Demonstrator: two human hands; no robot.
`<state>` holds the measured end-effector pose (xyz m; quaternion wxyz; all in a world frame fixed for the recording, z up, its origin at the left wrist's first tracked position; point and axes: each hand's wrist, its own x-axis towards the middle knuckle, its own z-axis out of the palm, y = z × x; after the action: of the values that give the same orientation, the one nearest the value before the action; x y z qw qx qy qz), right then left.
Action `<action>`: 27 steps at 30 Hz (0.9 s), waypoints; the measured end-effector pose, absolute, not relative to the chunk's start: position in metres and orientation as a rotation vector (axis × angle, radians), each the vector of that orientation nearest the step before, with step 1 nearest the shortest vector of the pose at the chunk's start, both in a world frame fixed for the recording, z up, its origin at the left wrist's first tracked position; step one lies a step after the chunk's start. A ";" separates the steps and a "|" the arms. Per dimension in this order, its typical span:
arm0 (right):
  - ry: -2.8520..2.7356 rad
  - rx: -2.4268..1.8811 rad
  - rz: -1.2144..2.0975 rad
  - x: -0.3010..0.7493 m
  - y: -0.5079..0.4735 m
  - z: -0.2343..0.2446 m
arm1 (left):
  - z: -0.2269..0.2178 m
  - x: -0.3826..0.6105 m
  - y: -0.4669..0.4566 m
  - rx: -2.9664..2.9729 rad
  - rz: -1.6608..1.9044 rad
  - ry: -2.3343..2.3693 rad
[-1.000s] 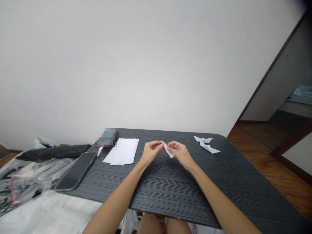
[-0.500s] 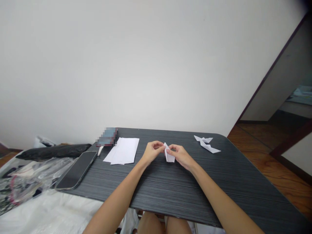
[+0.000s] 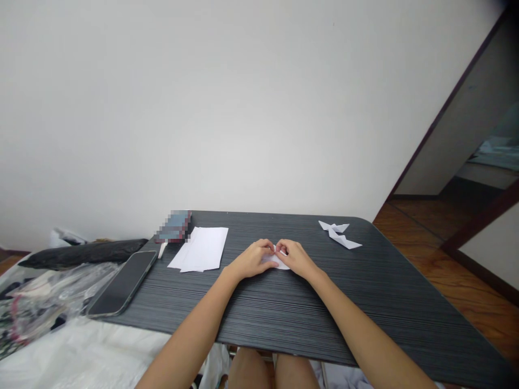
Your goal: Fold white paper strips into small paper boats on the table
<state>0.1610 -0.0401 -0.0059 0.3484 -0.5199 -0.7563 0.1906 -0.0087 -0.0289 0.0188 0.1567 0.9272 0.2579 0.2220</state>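
Both of my hands meet over a small folded piece of white paper (image 3: 279, 265) near the middle of the dark table. My left hand (image 3: 255, 259) grips its left side, thumb along the near part and fingers bent above it. From the right, my right hand (image 3: 295, 258) pinches the paper with curled fingers, its fingertips almost touching those of the left. Much of the paper is hidden under the fingers. Two folded paper boats (image 3: 339, 235), or similar pointed shapes, lie touching each other to the right of my hands.
Several white paper sheets (image 3: 206, 248) lie on the table (image 3: 284, 319) to the left. Beyond them is a blurred-out blue item (image 3: 173, 227). A phone (image 3: 124, 283) rests at the left edge, beside plastic-wrapped things (image 3: 68, 286). A white wall (image 3: 259, 108) stands behind the table.
The folded paper, which stood upright between my fingers, now lies lower and flatter. My left hand has come over it, and my hands are closer together. The view has shifted slightly.
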 end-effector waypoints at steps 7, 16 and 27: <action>-2.059 -1.382 0.369 0.167 -0.043 0.002 | 0.025 -0.011 -0.034 2.885 0.531 0.744; -2.356 -1.195 0.550 0.184 -0.055 0.022 | 0.023 -0.012 -0.031 2.977 0.526 0.744; -2.374 -1.142 0.214 0.171 -0.053 0.011 | 0.018 -0.008 -0.025 3.190 0.453 0.840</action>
<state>0.1709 -0.0535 0.0114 0.2465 -0.4188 -0.8705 0.0783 -0.0082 -0.0250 0.0177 -0.0940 0.9538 0.2512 0.1356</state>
